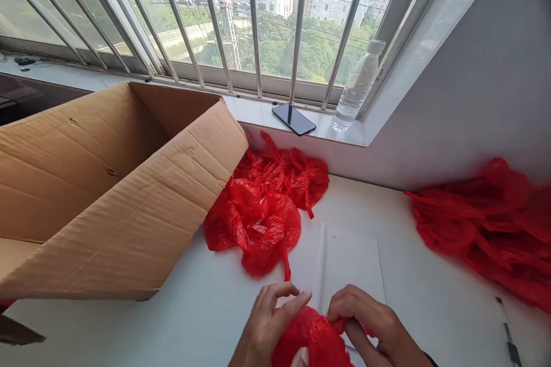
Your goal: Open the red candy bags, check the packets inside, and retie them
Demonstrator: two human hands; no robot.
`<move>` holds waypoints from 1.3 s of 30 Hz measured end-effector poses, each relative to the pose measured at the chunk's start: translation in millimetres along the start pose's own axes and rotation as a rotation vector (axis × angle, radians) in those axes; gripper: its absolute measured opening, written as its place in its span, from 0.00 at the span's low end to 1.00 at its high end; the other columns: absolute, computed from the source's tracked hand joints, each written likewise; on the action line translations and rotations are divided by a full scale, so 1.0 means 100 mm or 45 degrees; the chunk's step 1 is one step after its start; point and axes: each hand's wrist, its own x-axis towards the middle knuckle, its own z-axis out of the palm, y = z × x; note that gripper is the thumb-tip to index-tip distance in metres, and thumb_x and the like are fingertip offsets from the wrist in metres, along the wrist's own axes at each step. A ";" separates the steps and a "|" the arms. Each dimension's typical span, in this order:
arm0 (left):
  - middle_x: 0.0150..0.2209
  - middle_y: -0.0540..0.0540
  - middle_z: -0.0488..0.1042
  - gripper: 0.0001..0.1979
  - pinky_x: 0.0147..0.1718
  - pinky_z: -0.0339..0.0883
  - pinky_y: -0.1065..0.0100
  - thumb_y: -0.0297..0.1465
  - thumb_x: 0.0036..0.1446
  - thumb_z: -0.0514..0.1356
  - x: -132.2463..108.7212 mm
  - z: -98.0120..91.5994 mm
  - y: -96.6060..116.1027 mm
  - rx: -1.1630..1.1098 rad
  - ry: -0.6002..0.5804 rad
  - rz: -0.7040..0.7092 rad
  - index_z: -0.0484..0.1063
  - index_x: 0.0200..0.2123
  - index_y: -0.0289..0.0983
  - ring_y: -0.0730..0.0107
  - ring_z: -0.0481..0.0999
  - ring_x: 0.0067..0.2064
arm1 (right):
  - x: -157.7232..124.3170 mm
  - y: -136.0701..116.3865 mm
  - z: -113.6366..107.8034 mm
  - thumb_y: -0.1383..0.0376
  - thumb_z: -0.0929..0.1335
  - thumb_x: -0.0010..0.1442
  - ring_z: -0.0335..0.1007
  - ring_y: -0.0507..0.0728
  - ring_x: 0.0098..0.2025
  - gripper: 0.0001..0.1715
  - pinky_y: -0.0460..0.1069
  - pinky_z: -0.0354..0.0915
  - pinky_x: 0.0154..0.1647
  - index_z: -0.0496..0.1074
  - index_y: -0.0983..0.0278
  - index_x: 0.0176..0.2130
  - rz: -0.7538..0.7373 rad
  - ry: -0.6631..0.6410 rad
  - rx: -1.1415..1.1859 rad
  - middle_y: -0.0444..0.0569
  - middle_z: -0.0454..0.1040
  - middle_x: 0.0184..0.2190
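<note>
Both hands meet at the bottom edge of the view over a crumpled red plastic bag (312,341). My left hand (264,327) curls round the bag's left side, fingers bent over its top. My right hand (374,324) pinches the bag's upper right part between thumb and fingers. The bag is bunched into a ball between the two hands, above a white sheet of paper (350,261) lying on the white table (193,309).
A large open cardboard box (107,195) fills the left. A heap of knotted red bags (267,206) lies beside its flap. Loose red bags (486,223) pile at the right. A phone (293,118) and a water bottle (357,89) rest on the windowsill. A pen (508,332) lies lower right.
</note>
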 end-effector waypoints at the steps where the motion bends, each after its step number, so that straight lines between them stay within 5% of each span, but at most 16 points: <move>1: 0.39 0.42 0.75 0.17 0.41 0.70 0.59 0.31 0.57 0.59 0.01 0.00 0.02 -0.007 -0.106 -0.009 0.76 0.49 0.43 0.57 0.74 0.41 | -0.03 -0.03 0.02 0.74 0.58 0.65 0.73 0.54 0.40 0.19 0.50 0.71 0.40 0.68 0.54 0.46 0.034 0.083 -0.055 0.47 0.73 0.41; 3: 0.33 0.44 0.74 0.08 0.37 0.70 0.63 0.30 0.58 0.59 0.02 0.01 0.07 -0.069 -0.263 -0.146 0.76 0.39 0.41 0.61 0.74 0.37 | -0.10 -0.11 0.05 0.72 0.60 0.65 0.72 0.58 0.47 0.19 0.55 0.71 0.46 0.67 0.51 0.49 0.065 0.312 -0.233 0.48 0.72 0.45; 6: 0.33 0.47 0.72 0.06 0.33 0.68 0.67 0.33 0.63 0.57 0.03 0.03 0.18 -0.224 -0.296 -0.421 0.74 0.38 0.41 0.68 0.73 0.33 | -0.18 -0.22 0.11 0.67 0.65 0.62 0.68 0.64 0.50 0.15 0.63 0.66 0.51 0.68 0.52 0.48 0.002 0.547 -0.513 0.50 0.70 0.43; 9: 0.32 0.50 0.71 0.06 0.32 0.67 0.69 0.36 0.64 0.59 0.03 0.07 0.25 -0.298 -0.284 -0.411 0.73 0.39 0.41 0.71 0.72 0.31 | -0.19 -0.26 0.18 0.64 0.71 0.60 0.68 0.63 0.42 0.15 0.62 0.66 0.46 0.68 0.56 0.47 -0.077 0.462 -0.597 0.50 0.70 0.38; 13: 0.34 0.51 0.75 0.05 0.37 0.68 0.71 0.34 0.64 0.60 -0.01 0.06 0.21 -0.226 -0.231 -0.328 0.74 0.43 0.44 0.72 0.75 0.35 | -0.23 -0.20 0.16 0.71 0.65 0.65 0.66 0.56 0.35 0.07 0.57 0.65 0.42 0.65 0.58 0.41 -0.023 0.398 -0.446 0.45 0.71 0.33; 19: 0.36 0.51 0.74 0.05 0.38 0.70 0.73 0.33 0.67 0.57 -0.11 -0.12 0.04 -0.150 0.125 -0.426 0.73 0.39 0.42 0.71 0.76 0.39 | -0.53 -0.02 -0.11 0.60 0.62 0.68 0.69 0.57 0.41 0.03 0.46 0.59 0.18 0.64 0.56 0.41 0.439 0.457 -0.205 0.48 0.70 0.40; 23: 0.52 0.47 0.72 0.12 0.53 0.67 0.69 0.32 0.65 0.58 -0.10 -0.09 0.13 -0.014 0.051 -0.287 0.70 0.52 0.46 0.67 0.72 0.55 | -0.54 -0.08 -0.06 0.56 0.66 0.64 0.72 0.57 0.44 0.20 0.49 0.71 0.34 0.61 0.53 0.54 0.489 0.384 -0.091 0.47 0.71 0.45; 26: 0.43 0.49 0.74 0.10 0.48 0.69 0.70 0.30 0.62 0.62 -0.08 -0.02 0.22 0.016 -0.018 -0.189 0.72 0.47 0.46 0.68 0.75 0.48 | -0.47 -0.15 0.00 0.54 0.66 0.65 0.71 0.55 0.39 0.13 0.51 0.69 0.43 0.68 0.54 0.49 0.425 0.336 -0.034 0.43 0.72 0.37; 29: 0.38 0.50 0.74 0.03 0.44 0.68 0.70 0.29 0.64 0.60 -0.11 -0.05 0.22 -0.008 0.172 -0.244 0.73 0.39 0.43 0.69 0.75 0.43 | -0.49 -0.13 -0.05 0.52 0.61 0.69 0.67 0.54 0.33 0.15 0.48 0.66 0.34 0.69 0.57 0.36 0.551 0.460 0.161 0.43 0.69 0.31; 32: 0.44 0.47 0.73 0.05 0.45 0.68 0.70 0.33 0.66 0.58 -0.16 -0.15 0.20 -0.024 0.353 -0.412 0.73 0.42 0.41 0.68 0.74 0.46 | -0.61 -0.04 -0.12 0.50 0.61 0.69 0.66 0.54 0.31 0.14 0.47 0.65 0.27 0.67 0.56 0.43 0.709 0.657 0.318 0.43 0.68 0.31; 34: 0.49 0.46 0.72 0.09 0.49 0.67 0.68 0.35 0.66 0.57 -0.18 -0.19 0.24 -0.001 0.358 -0.442 0.72 0.48 0.42 0.65 0.72 0.51 | -0.67 -0.05 -0.12 0.52 0.64 0.67 0.71 0.57 0.40 0.15 0.50 0.70 0.35 0.66 0.55 0.50 0.666 0.819 0.210 0.47 0.72 0.40; 37: 0.49 0.47 0.71 0.14 0.50 0.67 0.68 0.35 0.63 0.61 -0.16 -0.18 0.37 0.086 0.279 -0.362 0.71 0.52 0.44 0.66 0.72 0.51 | -0.67 -0.24 -0.05 0.60 0.67 0.64 0.68 0.62 0.51 0.15 0.57 0.69 0.48 0.66 0.52 0.51 0.343 1.148 -0.081 0.51 0.70 0.46; 39: 0.45 0.49 0.71 0.12 0.46 0.68 0.70 0.32 0.62 0.63 -0.12 -0.13 0.45 0.128 0.262 -0.268 0.73 0.49 0.46 0.68 0.71 0.48 | -0.61 -0.40 0.01 0.68 0.67 0.63 0.69 0.61 0.47 0.18 0.58 0.68 0.48 0.66 0.51 0.51 0.059 1.028 -0.222 0.50 0.71 0.42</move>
